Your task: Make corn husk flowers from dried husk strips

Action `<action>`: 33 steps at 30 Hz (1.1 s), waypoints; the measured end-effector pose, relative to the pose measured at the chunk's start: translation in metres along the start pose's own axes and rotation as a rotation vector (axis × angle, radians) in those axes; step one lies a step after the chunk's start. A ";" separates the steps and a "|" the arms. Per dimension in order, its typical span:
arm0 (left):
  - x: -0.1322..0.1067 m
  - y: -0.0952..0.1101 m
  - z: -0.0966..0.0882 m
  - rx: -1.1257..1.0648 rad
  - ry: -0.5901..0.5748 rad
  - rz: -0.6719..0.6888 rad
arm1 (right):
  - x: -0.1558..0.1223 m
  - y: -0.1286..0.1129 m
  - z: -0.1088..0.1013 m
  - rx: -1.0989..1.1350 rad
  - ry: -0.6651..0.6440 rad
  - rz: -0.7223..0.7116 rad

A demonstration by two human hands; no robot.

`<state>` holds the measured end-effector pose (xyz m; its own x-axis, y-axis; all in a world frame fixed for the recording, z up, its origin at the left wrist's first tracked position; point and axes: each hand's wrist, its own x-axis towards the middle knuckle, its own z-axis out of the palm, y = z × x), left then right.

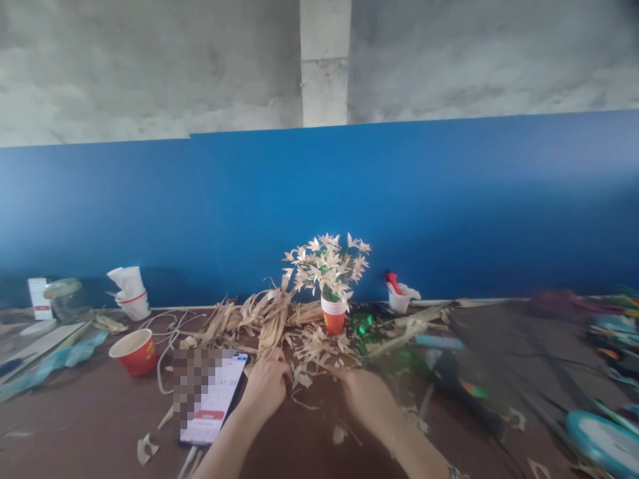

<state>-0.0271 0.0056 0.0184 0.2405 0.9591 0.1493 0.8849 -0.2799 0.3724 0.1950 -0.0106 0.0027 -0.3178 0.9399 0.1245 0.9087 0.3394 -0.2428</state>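
Note:
My left hand (268, 384) is low over the brown table, fingers curled down at the near edge of the dried corn husks (272, 322); what is in them, if anything, is hidden. Opposite it, my right hand (367, 396) is closed, with its fingertips at the small husk pieces (319, 349); whether a piece is between them I cannot make out. Just beyond both hands stands a red and white paper cup (333, 318) holding a bunch of pale star-shaped flowers (329, 266) with green stems. A shiny green ribbon (364, 326) lies right of the cup.
Beside my left forearm lies a phone (214, 406) with its screen lit. Farther left are a red paper cup (134, 352), a white cable (164, 359) and a cup of tissues (132, 296). A white cup (398, 299) stands back right; a teal roll (606, 439) lies front right.

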 end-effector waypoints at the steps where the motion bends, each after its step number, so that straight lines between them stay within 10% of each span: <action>1: 0.001 -0.001 0.000 0.002 0.010 -0.012 | 0.000 0.000 0.000 0.003 0.006 0.011; 33: 0.001 -0.009 0.009 0.138 0.059 -0.003 | 0.003 0.005 0.006 0.094 0.094 0.111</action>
<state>-0.0316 0.0099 0.0072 0.2171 0.9546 0.2038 0.9332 -0.2643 0.2437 0.1967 -0.0059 -0.0038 -0.1862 0.9658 0.1805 0.9063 0.2398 -0.3481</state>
